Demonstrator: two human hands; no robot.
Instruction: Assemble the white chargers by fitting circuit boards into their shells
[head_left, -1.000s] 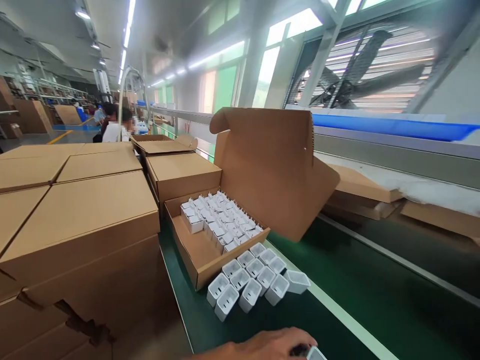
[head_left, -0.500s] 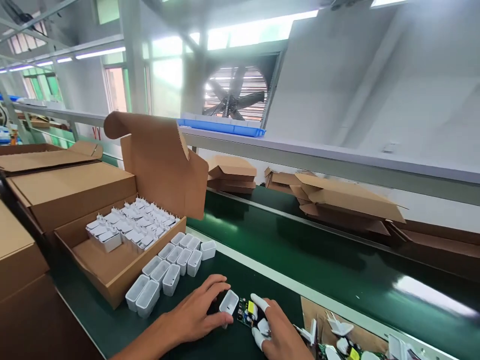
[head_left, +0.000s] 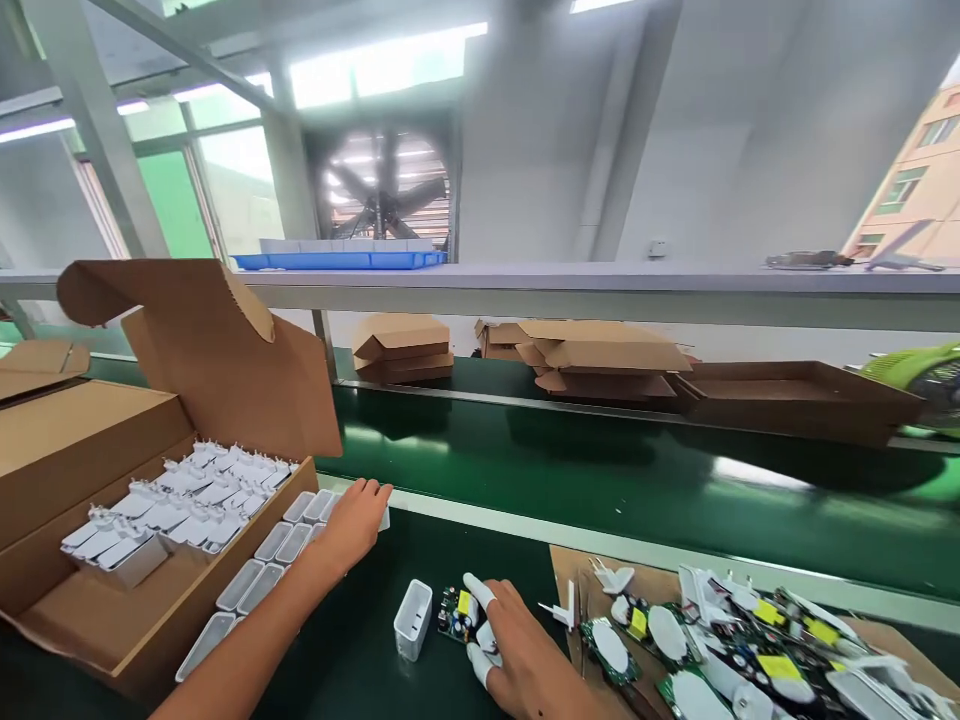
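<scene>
My left hand [head_left: 358, 522] is closed over a white plastic case [head_left: 385, 519] at the far end of the rows beside the carton; its thumb is hidden. More open-topped white cases [head_left: 241, 583] stand in those rows, partly behind my forearm. My right hand [head_left: 504, 640], with white covers on thumb and forefinger, pinches a small circuit board [head_left: 454, 612] with a yellow component and a white part at its near end. Just left of that board, one white case [head_left: 413, 618] stands alone on the dark green mat, its open top up.
The open carton [head_left: 300, 490] at left holds packed white units [head_left: 180, 505]. Circuit boards and white parts [head_left: 697, 640] lie heaped on cardboard at right. Behind runs a green conveyor [head_left: 525, 450], with flattened cartons [head_left: 600, 350] and a shelf [head_left: 570, 283] beyond.
My left hand has let go of the lone case and moved up and left to the rows. My right hand still holds the circuit board. The view has turned right.
</scene>
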